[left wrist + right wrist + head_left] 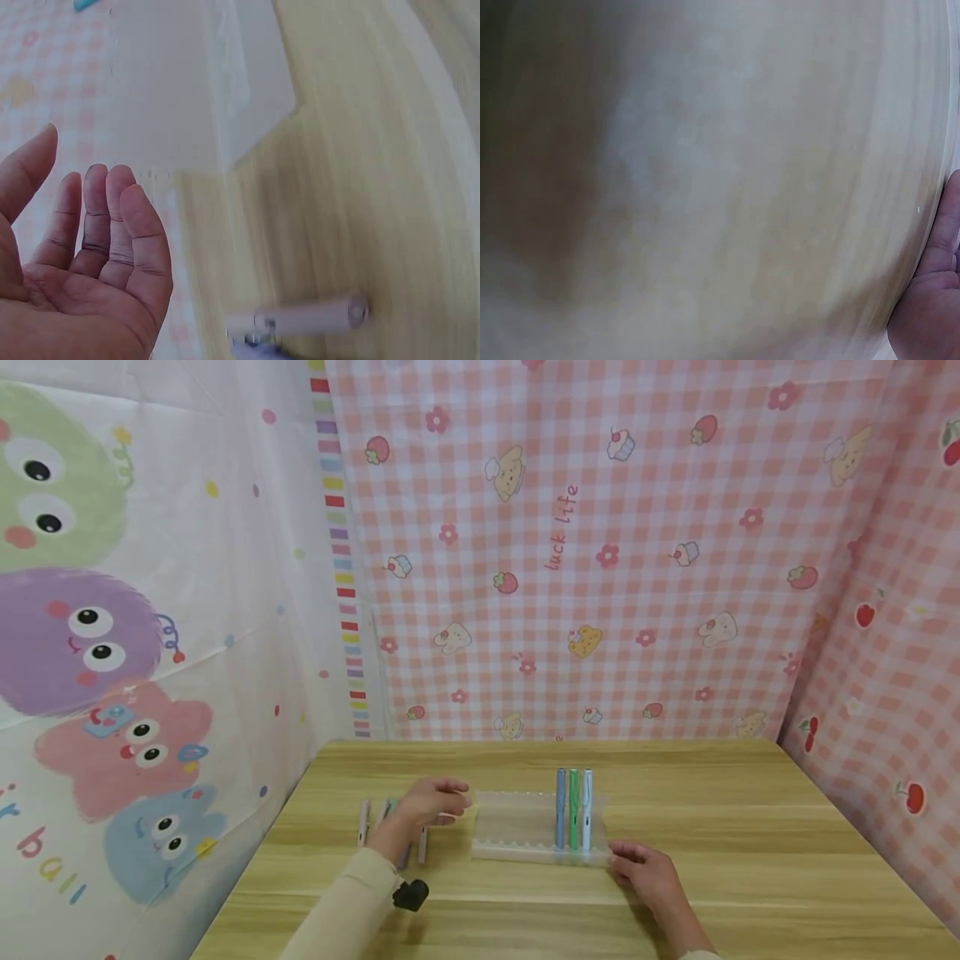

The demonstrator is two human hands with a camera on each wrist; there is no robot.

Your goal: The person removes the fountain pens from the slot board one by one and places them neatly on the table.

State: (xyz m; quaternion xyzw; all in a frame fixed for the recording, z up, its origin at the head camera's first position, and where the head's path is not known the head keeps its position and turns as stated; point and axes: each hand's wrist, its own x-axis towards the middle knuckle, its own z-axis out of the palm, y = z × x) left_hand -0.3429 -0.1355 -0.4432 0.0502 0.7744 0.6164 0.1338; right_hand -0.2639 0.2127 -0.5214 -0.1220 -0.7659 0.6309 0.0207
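Observation:
A clear plastic pen rack (517, 822) with notched edges lies on the table. Three capped pens rest side by side in its right part: a blue pen (560, 810), a green pen (574, 810) and a light blue pen (587, 810). My left hand (431, 803) is at the rack's left edge, palm bare and fingers loosely bent, with nothing in it. Below that hand lies a pale pink pen (300, 318). My right hand (647, 870) holds the rack's front right corner between fingers and thumb; the right wrist view catches only part of this hand (934, 300).
More pens lie left of the rack, partly hidden by the left forearm, among them a pale pink one (363, 822). The wooden table (750, 860) reaches back to a pink checked curtain (585, 610). Patterned cloths hang on both sides.

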